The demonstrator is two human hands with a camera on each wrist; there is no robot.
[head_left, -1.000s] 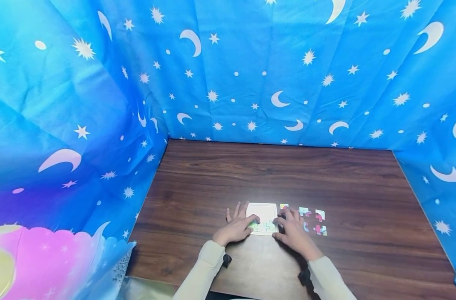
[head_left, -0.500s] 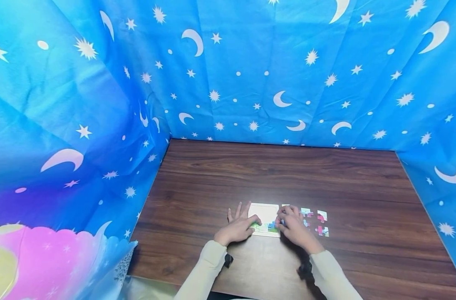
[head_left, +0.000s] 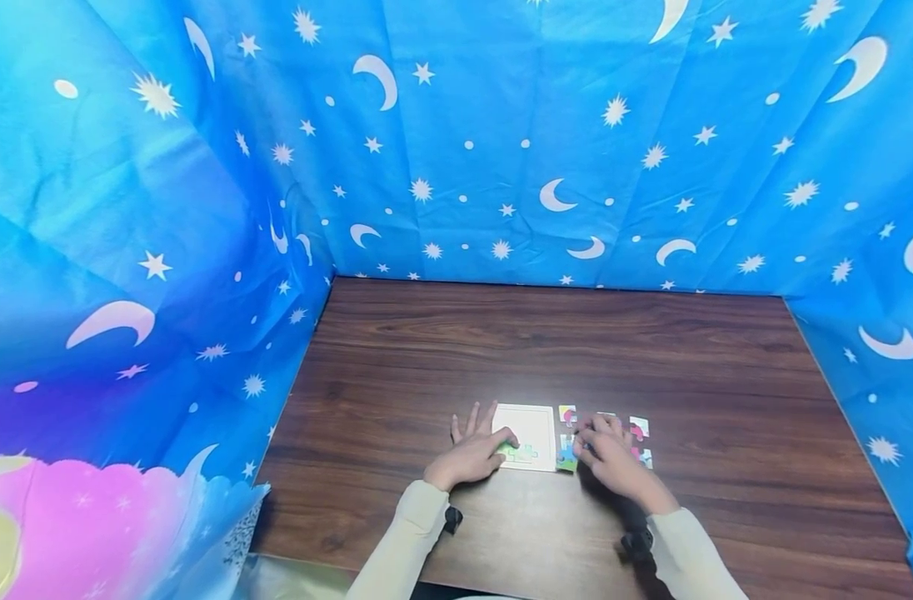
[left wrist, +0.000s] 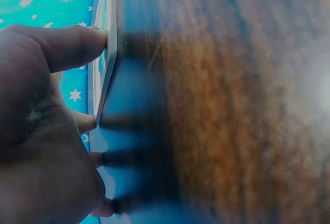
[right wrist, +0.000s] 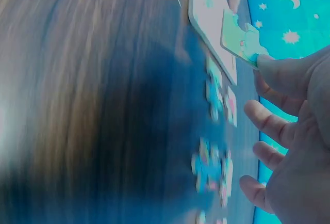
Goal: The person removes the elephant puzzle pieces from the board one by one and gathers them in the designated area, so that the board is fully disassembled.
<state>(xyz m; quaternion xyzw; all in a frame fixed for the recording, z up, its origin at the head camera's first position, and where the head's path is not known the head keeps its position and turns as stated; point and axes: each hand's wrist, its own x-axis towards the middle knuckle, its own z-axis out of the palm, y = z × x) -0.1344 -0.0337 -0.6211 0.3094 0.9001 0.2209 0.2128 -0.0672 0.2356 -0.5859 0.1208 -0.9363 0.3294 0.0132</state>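
My left hand (head_left: 467,458) lies at the left side of a white puzzle tray (head_left: 527,419), fingers spread. Its thumb (left wrist: 77,46) rests against the tray's edge in the left wrist view, and another finger touches a corner. Green puzzle pieces (head_left: 522,452) lie in the tray's lower left. In the right wrist view, my right hand (right wrist: 304,115) pinches a green puzzle piece (right wrist: 240,38) between thumb and forefinger, above the tray's side. Its other fingers are loosely bent. In the head view the right hand (head_left: 614,456) is right of the tray and partly covers several pieces.
Loose puzzle pieces lie right of the tray, among them a yellow and pink one (head_left: 567,415) and a pink one (head_left: 640,428). The dark wooden table (head_left: 441,342) is bounded by blue curtains (head_left: 486,167) with stars and moons.
My right hand has moved right, away from the tray's right edge. The blue and green piece at the tray's lower right now shows beside the tray. The left hand stays in place.
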